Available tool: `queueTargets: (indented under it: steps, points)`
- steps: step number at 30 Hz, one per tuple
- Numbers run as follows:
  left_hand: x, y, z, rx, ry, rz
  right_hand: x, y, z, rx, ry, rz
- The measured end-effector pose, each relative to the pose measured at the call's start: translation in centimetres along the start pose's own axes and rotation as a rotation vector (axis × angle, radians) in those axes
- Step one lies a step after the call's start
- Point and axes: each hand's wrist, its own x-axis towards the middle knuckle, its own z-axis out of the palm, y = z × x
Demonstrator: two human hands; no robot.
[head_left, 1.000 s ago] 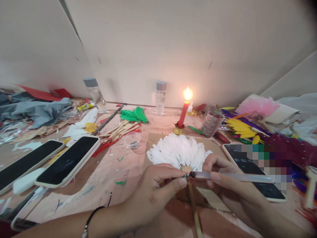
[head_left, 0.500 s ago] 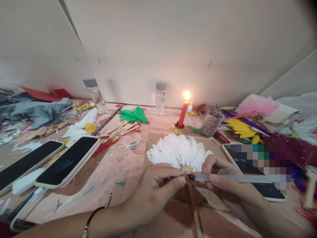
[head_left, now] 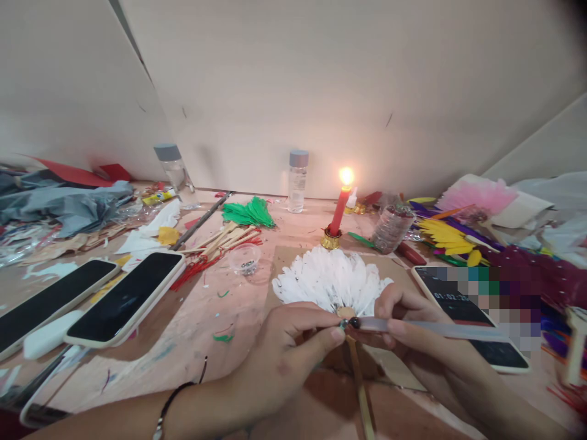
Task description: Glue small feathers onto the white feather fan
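Observation:
My left hand (head_left: 293,342) is closed, pinching a small shiny bead (head_left: 343,324) between thumb and forefinger. My right hand (head_left: 413,324) grips a translucent glue stick (head_left: 440,329), held level, its dark, melted-looking tip (head_left: 354,323) against or very near the bead. Beneath both hands lies a fan of white feathers (head_left: 328,278) with a round tan centre (head_left: 346,313) and a thin wooden handle (head_left: 360,388) running toward me. The fan rests on a piece of cardboard (head_left: 278,256). Behind it a lit red candle (head_left: 339,211) stands in a gold holder (head_left: 329,240).
Left of the fan are a small clear cup (head_left: 245,260) of beads, wooden sticks with red tassels (head_left: 224,241), green feathers (head_left: 247,212) and two phones, one nearer (head_left: 128,299). Another phone (head_left: 498,351) lies right. A clear bottle (head_left: 298,183) stands by the wall.
The glue stick's dark tip has shifted or turned slightly against the bead. Both hands stay in nearly the same place, and the candle still burns.

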Motion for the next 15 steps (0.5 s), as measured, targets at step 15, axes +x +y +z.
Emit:
queueTargets:
  steps: [15]
  points:
    - [-0.02, 0.18, 0.06, 0.014, 0.029, 0.002, 0.19, 0.31, -0.24, -0.009, -0.021, -0.019]
